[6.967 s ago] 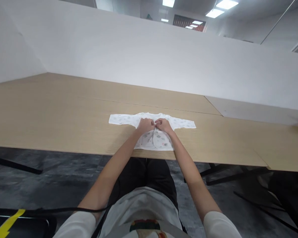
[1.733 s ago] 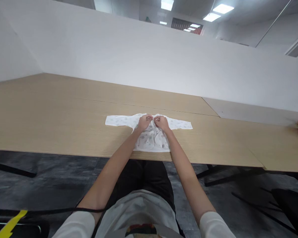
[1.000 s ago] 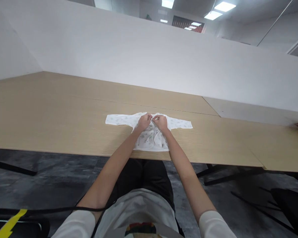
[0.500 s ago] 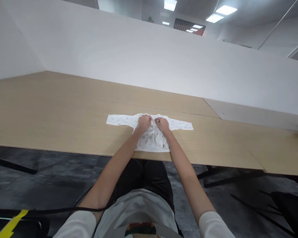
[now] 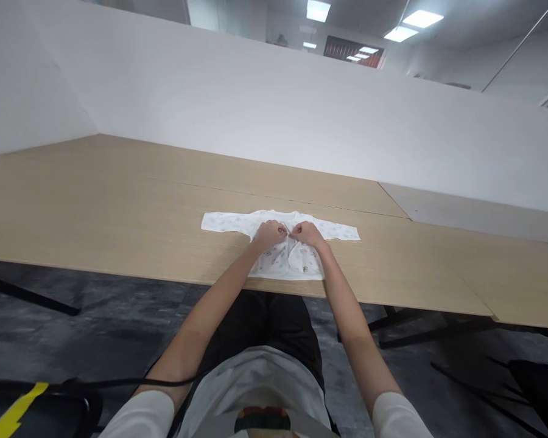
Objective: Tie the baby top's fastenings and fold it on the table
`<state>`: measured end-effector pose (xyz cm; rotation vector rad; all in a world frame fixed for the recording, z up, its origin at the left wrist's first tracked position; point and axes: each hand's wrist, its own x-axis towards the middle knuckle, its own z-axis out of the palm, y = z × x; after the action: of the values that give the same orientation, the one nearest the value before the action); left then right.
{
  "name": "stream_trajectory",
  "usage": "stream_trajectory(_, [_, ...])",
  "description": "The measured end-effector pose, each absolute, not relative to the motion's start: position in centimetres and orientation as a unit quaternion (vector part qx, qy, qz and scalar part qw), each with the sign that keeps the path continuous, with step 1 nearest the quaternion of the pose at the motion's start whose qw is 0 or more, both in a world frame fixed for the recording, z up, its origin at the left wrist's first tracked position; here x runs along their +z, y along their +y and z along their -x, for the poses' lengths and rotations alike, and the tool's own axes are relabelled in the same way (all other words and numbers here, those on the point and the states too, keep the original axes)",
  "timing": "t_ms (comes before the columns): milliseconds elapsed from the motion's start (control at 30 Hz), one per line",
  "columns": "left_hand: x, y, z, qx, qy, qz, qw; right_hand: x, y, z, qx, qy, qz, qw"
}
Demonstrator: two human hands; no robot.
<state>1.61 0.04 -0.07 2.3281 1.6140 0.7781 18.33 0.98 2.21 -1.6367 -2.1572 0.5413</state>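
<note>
A small white baby shirt (image 5: 274,261) with a faint scattered print lies on the wooden table, its two sleeves spread out to the sides. Over the middle of its front, my left hand (image 5: 270,233) is closed, thumb and fingers pinching the front edge of the cloth. Just to its right, my right hand (image 5: 307,232) pinches the opposite front edge, the fingertips of both hands nearly meeting. The exact bit of cloth between the fingers is too small to make out. Below the hands, the two front panels fall slightly apart toward the hem.
The light wooden table (image 5: 132,213) runs wide to both sides, with a white partition (image 5: 237,97) rising behind it. A black chair with yellow tape (image 5: 21,410) stands at lower left. Another dark chair (image 5: 536,389) is at lower right, and a black cable (image 5: 132,383) crosses my left arm.
Both hands have moved a little down the shirt's front, from near the neckline toward its middle. The camera view has shifted slightly.
</note>
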Motion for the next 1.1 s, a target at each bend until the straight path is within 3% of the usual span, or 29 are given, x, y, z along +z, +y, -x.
stream_trajectory(133, [-0.8,0.5,-1.3,0.311,0.505,-0.791,0.150,2.0,0.7,-18.4,0.214,-0.766,0.566,0.218])
stream_trajectory(400, [-1.1,1.5,-1.2,0.373,0.472,-0.752,0.269,1.5,1.0,-18.3,0.419,-0.672,0.533,0.299])
stream_trajectory(1100, [-0.6,1.1,-1.4,0.408,0.525,-0.696,0.270,0.5,1.3,-17.1,0.438,-0.636,0.540,0.334])
